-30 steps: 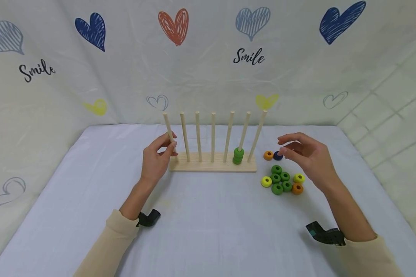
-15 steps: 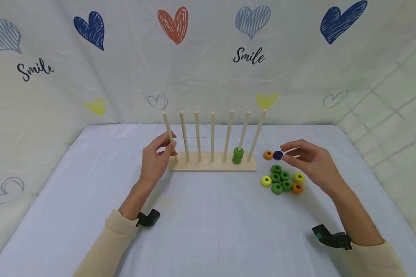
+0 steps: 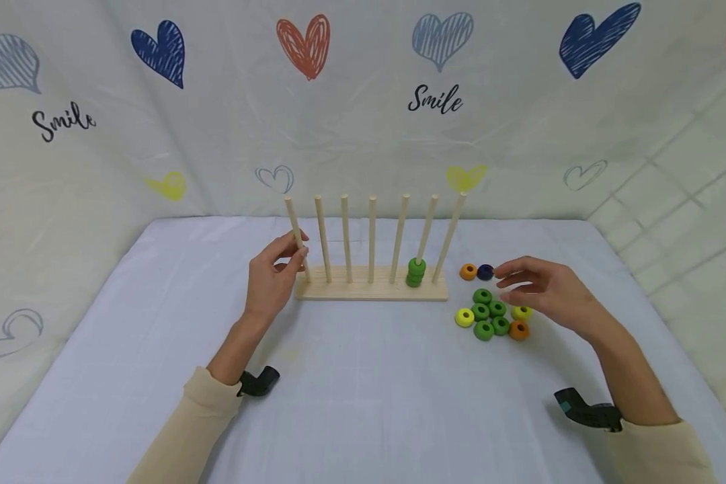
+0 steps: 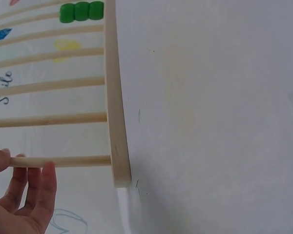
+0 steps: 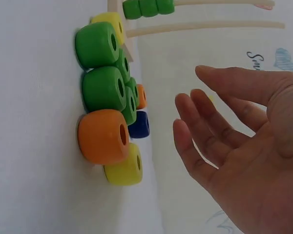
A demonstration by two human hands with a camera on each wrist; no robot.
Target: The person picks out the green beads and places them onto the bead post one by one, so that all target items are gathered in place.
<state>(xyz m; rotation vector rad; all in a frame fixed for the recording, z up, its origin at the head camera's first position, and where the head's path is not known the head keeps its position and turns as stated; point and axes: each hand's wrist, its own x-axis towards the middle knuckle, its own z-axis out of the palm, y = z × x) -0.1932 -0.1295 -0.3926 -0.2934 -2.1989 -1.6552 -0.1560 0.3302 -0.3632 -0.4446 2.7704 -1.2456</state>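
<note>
A wooden stand (image 3: 363, 290) with a row of upright pegs stands at the back of the table. My left hand (image 3: 269, 279) pinches its leftmost peg (image 3: 292, 215) between thumb and fingers, which the left wrist view (image 4: 31, 195) confirms. Green beads (image 3: 415, 272) are stacked low on the second peg from the right. My right hand (image 3: 550, 292) hovers with parted, relaxed fingers and holds nothing. Its fingertips are nearest the dark blue bead (image 3: 485, 272), beside an orange bead (image 3: 468, 271). In the right wrist view, a gap shows between this hand and the loose beads.
Below the right hand lie several loose green beads (image 3: 484, 330), a yellow bead (image 3: 464, 317), a second yellow bead (image 3: 522, 313) and another orange bead (image 3: 519, 330). A white cloth (image 3: 351, 390) covers the table. Behind the stand hangs a heart-printed curtain (image 3: 363, 134).
My right hand has shifted down and to the right, slightly off the blue bead. My left hand keeps its hold on the peg, and the beads lie as before.
</note>
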